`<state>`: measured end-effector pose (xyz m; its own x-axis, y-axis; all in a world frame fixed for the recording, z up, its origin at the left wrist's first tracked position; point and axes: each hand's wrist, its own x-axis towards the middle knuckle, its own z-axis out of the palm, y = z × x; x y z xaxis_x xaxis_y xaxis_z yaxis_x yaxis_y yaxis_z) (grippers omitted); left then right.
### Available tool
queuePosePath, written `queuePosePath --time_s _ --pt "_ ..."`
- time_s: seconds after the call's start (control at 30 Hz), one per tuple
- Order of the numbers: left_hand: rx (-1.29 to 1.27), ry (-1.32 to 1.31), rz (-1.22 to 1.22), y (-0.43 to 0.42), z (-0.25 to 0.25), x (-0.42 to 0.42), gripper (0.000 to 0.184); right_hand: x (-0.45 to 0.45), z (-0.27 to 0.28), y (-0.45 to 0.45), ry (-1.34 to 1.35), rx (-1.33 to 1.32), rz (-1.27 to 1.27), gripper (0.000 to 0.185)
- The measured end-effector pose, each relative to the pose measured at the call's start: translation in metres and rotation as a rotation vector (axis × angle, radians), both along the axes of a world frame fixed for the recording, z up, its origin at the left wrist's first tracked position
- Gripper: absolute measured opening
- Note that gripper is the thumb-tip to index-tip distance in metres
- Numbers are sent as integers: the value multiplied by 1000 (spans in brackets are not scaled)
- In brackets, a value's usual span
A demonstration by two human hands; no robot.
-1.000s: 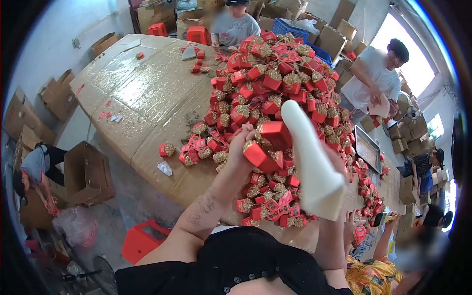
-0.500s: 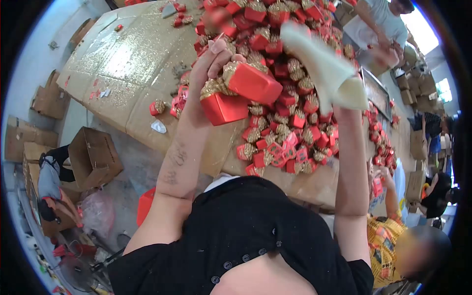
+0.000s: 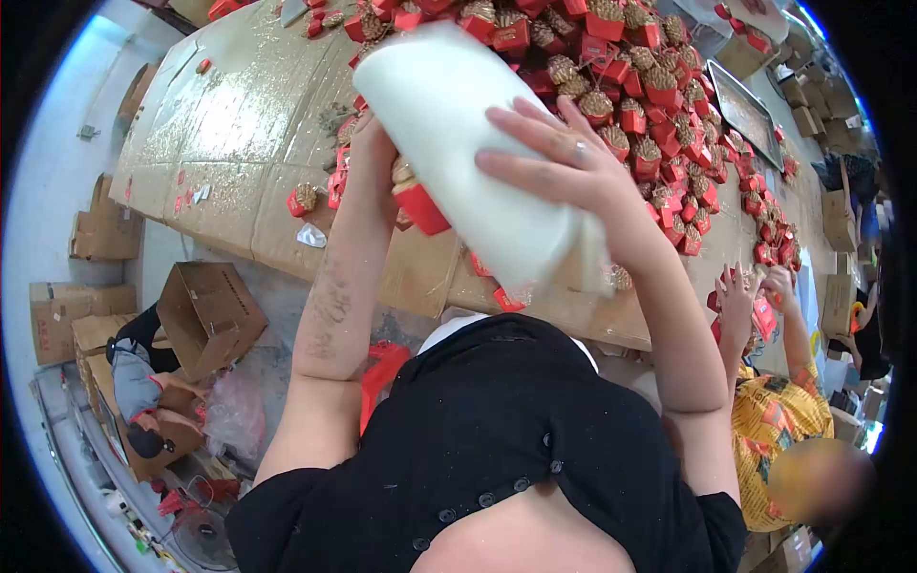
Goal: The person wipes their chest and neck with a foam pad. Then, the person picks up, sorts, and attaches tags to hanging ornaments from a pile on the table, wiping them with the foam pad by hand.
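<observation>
A large white sheet-like piece [image 3: 458, 153], blurred by motion, spans the space between my hands. My right hand [image 3: 573, 158], with a ring on one finger, lies on its right side with the fingers spread. My left hand [image 3: 371, 143] is mostly behind the piece's left edge, its fingers hidden. Just below that hand, a red box with a gold woven top [image 3: 420, 205] shows partly from under the white piece. Behind stands a big heap of similar red and gold boxes [image 3: 659, 86] on the cardboard-covered table [image 3: 220, 143].
A metal tray [image 3: 747, 110] lies at the table's right. Beside me on the right, a person in yellow [image 3: 778, 430] handles red pieces. An open carton [image 3: 205, 320] stands on the floor at left, near a bending person [image 3: 138, 382]. A red stool [image 3: 382, 372] is close to my left arm.
The white piece has swung left, from upright on my right to across both hands. My right hand now shows on it, and the red boxes at my left hand are mostly covered. The view has tilted down.
</observation>
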<state>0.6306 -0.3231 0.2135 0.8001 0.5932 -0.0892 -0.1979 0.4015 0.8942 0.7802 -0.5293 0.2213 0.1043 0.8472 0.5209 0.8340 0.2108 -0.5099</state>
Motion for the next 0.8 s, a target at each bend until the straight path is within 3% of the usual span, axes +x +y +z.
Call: queuePosePath --time_s 0.03,0.1,0.2,0.27,0.3,0.33,0.37,0.43,0.47,0.5,0.53,0.57,0.6,0.63,0.67,0.7,0.77,0.8 --pt "-26 113 13 4 -2 2 28 10 -17 -2 -102 -97 -155 39" --pt "-245 -115 13 7 -14 12 27 29 -26 -9 227 -68 -428 38" --pt "-297 -5 52 2 -22 11 27 0 6 -11 572 155 -522 38" --pt "-412 46 36 -7 -22 13 27 -10 6 0 63 68 -278 42" --pt "-456 171 58 -13 -13 15 22 -13 8 -1 -332 -72 -202 44" --pt "-490 92 -1 -1 -31 14 19 -7 -17 1 -269 -115 -311 46" --pt "-522 10 -56 13 -51 13 16 21 -51 -2 -67 -181 -389 40" --pt "-431 32 30 10 -49 13 11 36 -34 -5 1220 133 -277 39" --pt "-542 21 50 11 -47 12 10 26 -31 -17 1279 335 -342 33" --pt "-657 15 69 10 -45 10 11 10 -11 -13 1154 326 -313 35" --pt "-654 1 4 13 -50 7 16 4 -11 -7 855 240 -231 37" --pt "-654 1 -9 11 -55 9 16 1 -3 -8 285 4 -214 40" --pt "-674 7 -12 5 -52 12 19 -2 4 -8 -282 -56 -175 46" --pt "-692 6 -25 -2 -47 16 23 2 -11 -5 -552 -88 -270 53" --pt "-414 221 209 -12 -43 15 28 12 -26 -11 -496 -143 -396 56" --pt "-585 -48 -107 6 -73 17 35 29 -38 -19 -452 -190 -532 60" --pt "-602 -252 -302 23 -84 15 46 48 -69 -30 -118 52 -723 60" --pt "-600 -298 -350 24 -82 21 52 37 -53 -29 63 101 -604 56"
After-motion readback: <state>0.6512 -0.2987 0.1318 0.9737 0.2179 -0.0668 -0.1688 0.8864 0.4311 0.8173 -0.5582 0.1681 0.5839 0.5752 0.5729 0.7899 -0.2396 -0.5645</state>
